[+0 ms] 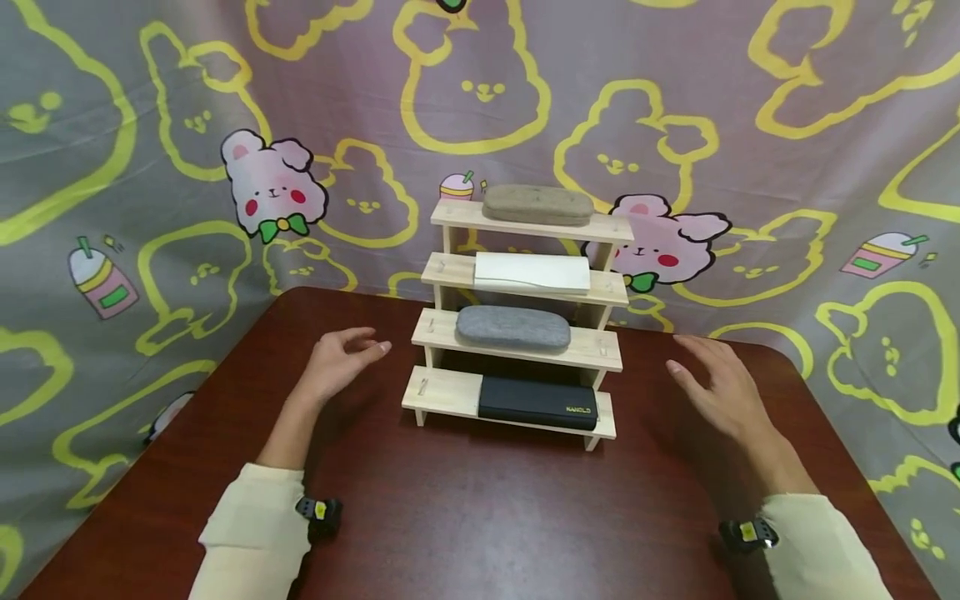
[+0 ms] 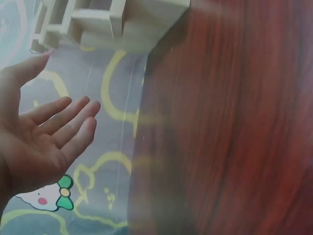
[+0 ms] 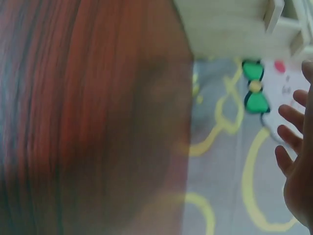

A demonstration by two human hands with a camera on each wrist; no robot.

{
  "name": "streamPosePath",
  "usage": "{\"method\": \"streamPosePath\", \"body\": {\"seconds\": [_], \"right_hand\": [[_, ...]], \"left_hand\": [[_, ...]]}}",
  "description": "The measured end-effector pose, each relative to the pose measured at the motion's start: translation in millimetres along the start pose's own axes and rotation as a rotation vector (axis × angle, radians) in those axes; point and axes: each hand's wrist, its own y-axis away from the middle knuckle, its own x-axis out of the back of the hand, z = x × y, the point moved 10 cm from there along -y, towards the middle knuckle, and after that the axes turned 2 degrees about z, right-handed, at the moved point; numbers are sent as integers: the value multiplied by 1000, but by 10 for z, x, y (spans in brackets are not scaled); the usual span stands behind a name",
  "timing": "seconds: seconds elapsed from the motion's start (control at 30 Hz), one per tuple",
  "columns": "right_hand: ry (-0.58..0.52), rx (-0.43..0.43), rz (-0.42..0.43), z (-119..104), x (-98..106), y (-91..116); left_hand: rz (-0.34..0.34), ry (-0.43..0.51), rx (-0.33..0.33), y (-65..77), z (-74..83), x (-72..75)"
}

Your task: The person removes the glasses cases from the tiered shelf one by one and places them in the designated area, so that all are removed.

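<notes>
A stepped wooden rack (image 1: 442, 390) stands on the table. Its top step carries a brown glasses case (image 1: 537, 206), and a white case (image 1: 532, 272) lies one step lower. Below that sits a grey felt glasses case (image 1: 513, 327); the lowest step bears a black case (image 1: 537, 402) with gold lettering. My left hand (image 1: 340, 364) hovers to the left of the rack, fingers relaxed and holding nothing. On the other side, my right hand (image 1: 722, 390) is apart from the rack too, its fingers loosely spread. Both wrist views show bare palms.
The dark red wooden table (image 1: 480, 517) extends in front of the rack. Behind it and along both sides hangs a grey cloth (image 1: 360, 75) with yellow rabbit outlines. Each wrist wears a small black strapped device (image 1: 321, 515).
</notes>
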Motion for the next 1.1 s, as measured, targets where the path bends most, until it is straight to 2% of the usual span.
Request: {"method": "streamPosePath", "body": {"seconds": [0.17, 0.27, 0.4, 0.53, 0.7, 0.8, 0.9, 1.1], "right_hand": [[-81, 50, 2, -285, -15, -17], [-128, 96, -9, -455, -55, -19], [-162, 132, -63, -653, -144, -16], [-150, 180, -100, -843, -223, -20], [-135, 277, -84, -1053, -266, 14], [-128, 307, -99, -1136, -318, 59], [-111, 308, -147, -1185, -408, 91], [-106, 250, -240, -1193, -564, 132]], "left_hand": [[-40, 220, 58, 48, -16, -227], [-47, 294, 117, 76, -91, -341], [-74, 328, 183, 129, -170, -460], [-122, 359, 228, 176, -184, -583], [-167, 415, 236, 231, -194, -742], [-189, 444, 234, 268, -219, -819], [-198, 459, 242, 297, -254, -853], [-198, 484, 271, 322, -301, -863]]}}
